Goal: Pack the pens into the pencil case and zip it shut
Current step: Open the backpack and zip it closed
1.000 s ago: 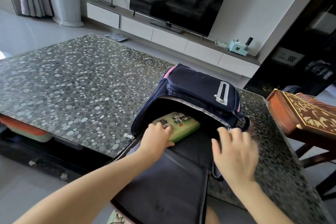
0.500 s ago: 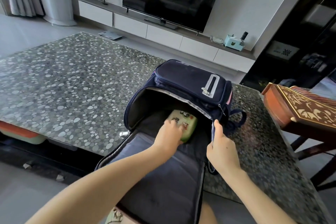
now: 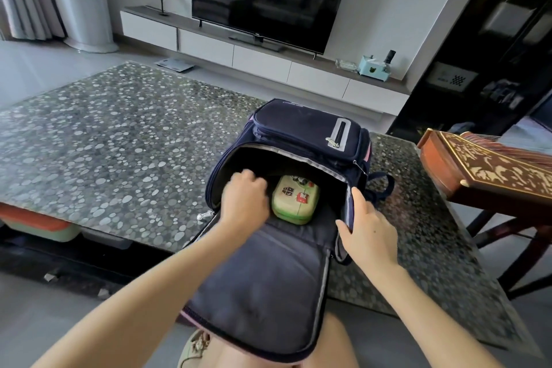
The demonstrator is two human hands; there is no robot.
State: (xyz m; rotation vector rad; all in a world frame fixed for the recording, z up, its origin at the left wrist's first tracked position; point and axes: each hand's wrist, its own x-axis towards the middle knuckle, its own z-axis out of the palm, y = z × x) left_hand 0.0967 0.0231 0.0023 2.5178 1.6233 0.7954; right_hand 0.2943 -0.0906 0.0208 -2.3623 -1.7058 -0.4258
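Observation:
A green pencil case (image 3: 295, 199) with cartoon stickers lies inside the open navy backpack (image 3: 310, 131), which rests on the pebble-patterned table (image 3: 119, 140). Inside the main compartment, my left hand (image 3: 245, 199) sits just left of the case. Its fingers are curled and blurred, with nothing visible in them. My right hand (image 3: 366, 227) grips the right rim of the backpack's opening, thumb along the edge. The case looks closed. No pens are in view.
The backpack's front flap (image 3: 263, 287) hangs open toward me over the table edge. A carved wooden instrument (image 3: 490, 170) stands on a stand at the right. A TV and a low cabinet (image 3: 263, 51) line the far wall. Storage bins (image 3: 35, 225) sit under the table.
My left hand has come off the pencil case and shifted left inside the backpack. The case now lies deeper in the bag and turned more lengthwise. My right hand has taken hold of the rim.

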